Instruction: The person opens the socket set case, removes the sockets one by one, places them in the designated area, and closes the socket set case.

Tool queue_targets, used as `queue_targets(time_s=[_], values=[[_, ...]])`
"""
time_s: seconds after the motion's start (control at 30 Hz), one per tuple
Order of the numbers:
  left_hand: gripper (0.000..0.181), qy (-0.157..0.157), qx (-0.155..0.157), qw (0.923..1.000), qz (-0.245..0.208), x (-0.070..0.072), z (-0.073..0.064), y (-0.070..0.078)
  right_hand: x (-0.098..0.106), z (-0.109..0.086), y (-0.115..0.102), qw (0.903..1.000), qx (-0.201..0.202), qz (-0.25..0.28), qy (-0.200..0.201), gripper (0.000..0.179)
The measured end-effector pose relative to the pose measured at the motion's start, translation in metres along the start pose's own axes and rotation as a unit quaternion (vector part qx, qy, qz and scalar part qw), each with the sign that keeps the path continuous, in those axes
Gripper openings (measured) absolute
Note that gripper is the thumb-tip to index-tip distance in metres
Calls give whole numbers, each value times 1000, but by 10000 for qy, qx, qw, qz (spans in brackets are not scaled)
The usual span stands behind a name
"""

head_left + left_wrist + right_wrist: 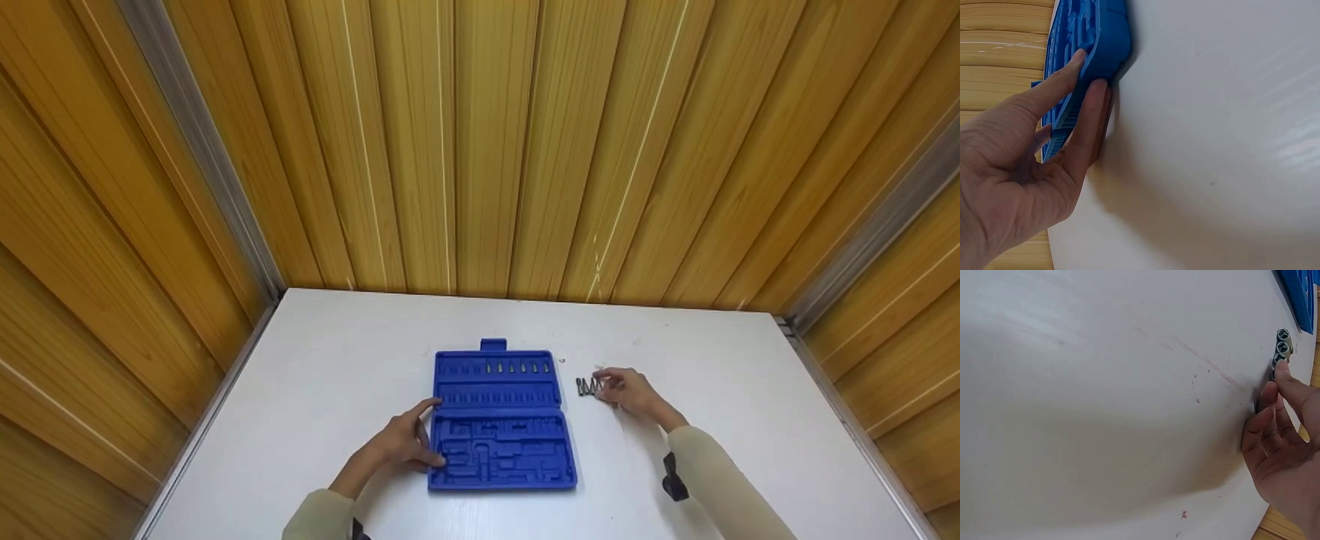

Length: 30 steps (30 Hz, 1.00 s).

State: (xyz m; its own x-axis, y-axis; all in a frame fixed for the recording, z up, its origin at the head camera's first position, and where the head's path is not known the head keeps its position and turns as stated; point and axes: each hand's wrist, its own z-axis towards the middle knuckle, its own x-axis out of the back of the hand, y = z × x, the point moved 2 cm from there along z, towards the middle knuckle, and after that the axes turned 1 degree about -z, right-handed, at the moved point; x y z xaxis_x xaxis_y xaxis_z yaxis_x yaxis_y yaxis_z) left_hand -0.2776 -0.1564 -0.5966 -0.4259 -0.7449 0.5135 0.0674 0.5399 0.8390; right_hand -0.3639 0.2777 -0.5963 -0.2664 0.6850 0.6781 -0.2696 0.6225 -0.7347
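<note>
An open blue plastic tool case (498, 412) lies flat on the table, both moulded halves facing up. Its left edge is held by my left hand (401, 439); in the left wrist view the thumb (1061, 84) presses over the rim and a finger lies along the outer wall. To the right of the case a short row of small metal sockets (583, 387) stands on the table. My right hand (630, 390) is at the row's near end, thumb and fingers pinching a socket there. The round socket ends (1282, 347) show in the right wrist view; the pinched one is mostly hidden.
Several small metal bits (517, 368) sit in the upper half's right-hand slots; many other moulded slots show bare blue plastic. The white table (315, 360) meets yellow wood-patterned walls (480, 150) at the back and sides. A latch tab (493, 344) sticks out at the case's far edge.
</note>
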Motion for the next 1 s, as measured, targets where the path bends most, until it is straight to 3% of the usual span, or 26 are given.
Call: queue_targets(time_s=[0.3,0.4,0.6,0.8,1.0], values=[[102,60,29,10000,12,2,1,-1,-1,1,-1,9999,95,-77,30,41],[102,31,86,10000,15,2,2,-2,2,2,0,9997,189,-38,-172,44],[102,29,149,9999,43,1,4,0,13,5,-5,9975,-169,176,-659,50],[103,61,208,9998,20,2,4,1,17,13,-16,9967,-534,231,-570,50],[104,10,326,9994,-73,-1,2,0,8,18,-32,9971,-215,372,-622,46]])
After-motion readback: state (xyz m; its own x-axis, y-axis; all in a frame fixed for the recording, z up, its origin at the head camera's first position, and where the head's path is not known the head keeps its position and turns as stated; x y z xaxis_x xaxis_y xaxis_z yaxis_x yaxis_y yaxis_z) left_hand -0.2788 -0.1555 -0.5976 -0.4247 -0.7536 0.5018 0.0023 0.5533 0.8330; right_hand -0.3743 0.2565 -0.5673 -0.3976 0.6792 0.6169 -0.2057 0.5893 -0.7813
